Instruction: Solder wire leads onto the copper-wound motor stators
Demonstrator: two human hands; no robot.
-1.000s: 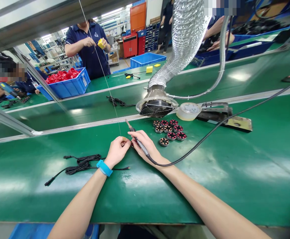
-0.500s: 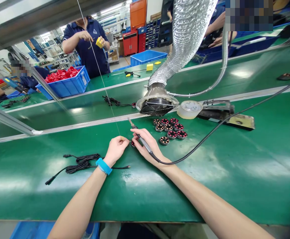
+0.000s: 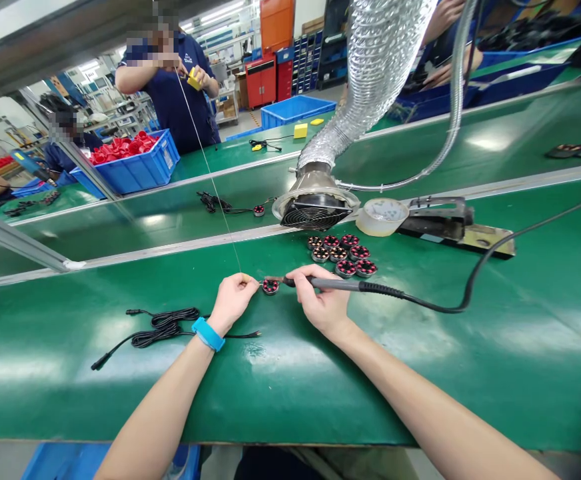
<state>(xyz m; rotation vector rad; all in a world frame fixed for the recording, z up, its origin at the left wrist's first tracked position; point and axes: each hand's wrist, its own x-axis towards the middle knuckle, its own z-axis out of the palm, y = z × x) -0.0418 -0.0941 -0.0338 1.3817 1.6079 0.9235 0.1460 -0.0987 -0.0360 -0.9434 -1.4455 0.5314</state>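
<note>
My left hand [image 3: 234, 301], with a blue band on its wrist, pinches a thin solder wire [image 3: 212, 177] that runs down from above. Just right of those fingertips a small round motor stator [image 3: 270, 287] with reddish coils lies on the green bench. My right hand [image 3: 323, 303] grips a soldering iron [image 3: 338, 285] like a pen. The iron points left, its tip at the stator's upper edge; whether they touch I cannot tell. Several similar stators [image 3: 339, 254] sit in a group behind my right hand. Coiled black cables [image 3: 163, 328] lie left of my left wrist.
A fume extractor [image 3: 315, 207] on a silver duct hangs behind the stators. A tape roll [image 3: 383, 217] and a soldering-iron stand [image 3: 455, 230] are to its right. The iron's cord [image 3: 435, 307] loops rightward. Across the bench, a person [image 3: 170, 100] handles a yellow block near a blue bin [image 3: 150, 167].
My right hand has moved right, turning the iron from pointing up and away to pointing left at the stator. The stator near it is uncovered. My left hand stays put.
</note>
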